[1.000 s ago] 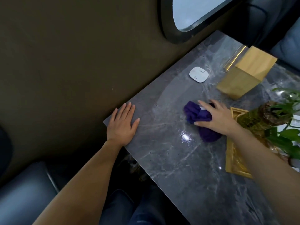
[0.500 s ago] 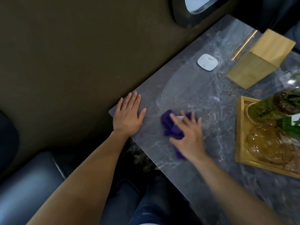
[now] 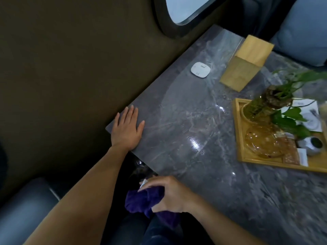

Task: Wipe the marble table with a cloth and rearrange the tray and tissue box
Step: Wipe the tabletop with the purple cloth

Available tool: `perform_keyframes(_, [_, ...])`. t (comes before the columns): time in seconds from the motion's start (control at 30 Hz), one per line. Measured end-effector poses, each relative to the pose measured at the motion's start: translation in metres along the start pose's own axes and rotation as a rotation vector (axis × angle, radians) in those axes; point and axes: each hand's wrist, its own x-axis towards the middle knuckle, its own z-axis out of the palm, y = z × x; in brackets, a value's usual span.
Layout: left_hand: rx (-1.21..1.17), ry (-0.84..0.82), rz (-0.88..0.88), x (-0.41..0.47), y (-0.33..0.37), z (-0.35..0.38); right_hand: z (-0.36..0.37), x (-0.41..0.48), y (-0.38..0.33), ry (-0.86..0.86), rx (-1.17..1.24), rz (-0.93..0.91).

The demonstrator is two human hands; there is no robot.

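Swept back off the near edge since half a second ago: purple cloth (image 3: 144, 202), now bunched low in the frame, fingers of right hand (image 3: 170, 194) curled round it. Left hand (image 3: 127, 130) flat, fingers spread narrow, on the table (image 3: 185, 124) corner at centre left, likely bracing. Further right: white puck (image 3: 201, 70), wooden tissue box (image 3: 245, 63) upper right, tray (image 3: 238, 131) crowded with plant (image 3: 286, 110) and glass dish (image 3: 261, 140), blocking that side from wiping.
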Motion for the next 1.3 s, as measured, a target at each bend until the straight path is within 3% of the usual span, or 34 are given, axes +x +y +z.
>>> perform_keyframes(0.1, [0.001,-0.027,-0.008,0.001,0.001,-0.002,-0.025,-0.010,-0.009,0.008,0.021,0.029])
perform_keyframes(0.27, [-0.031,-0.093,-0.020,0.003,0.002,-0.009,-0.100,-0.027,-0.023,0.331,0.161,0.013])
perform_keyframes(0.5, [-0.070,-0.133,-0.109,0.006,0.035,-0.020,-0.161,-0.089,-0.006,0.713,0.165,0.015])
perform_keyframes(0.7, [-0.110,-0.090,0.056,-0.021,0.114,-0.004,-0.166,-0.153,0.026,0.950,0.105,0.044])
perform_keyframes(0.9, [-0.107,-0.097,0.237,-0.040,0.185,0.011,-0.163,-0.220,0.080,1.207,0.016,0.223])
perform_keyframes(1.0, [-0.099,-0.079,0.275,-0.044,0.208,0.014,-0.162,-0.243,0.105,1.230,-0.149,0.438])
perform_keyframes(1.13, [-0.071,-0.060,0.245,-0.048,0.221,0.017,-0.155,-0.260,0.133,1.076,-0.385,0.696])
perform_keyframes(1.3, [-0.086,-0.056,0.232,-0.052,0.221,0.018,-0.157,-0.263,0.139,1.030,-0.433,0.760])
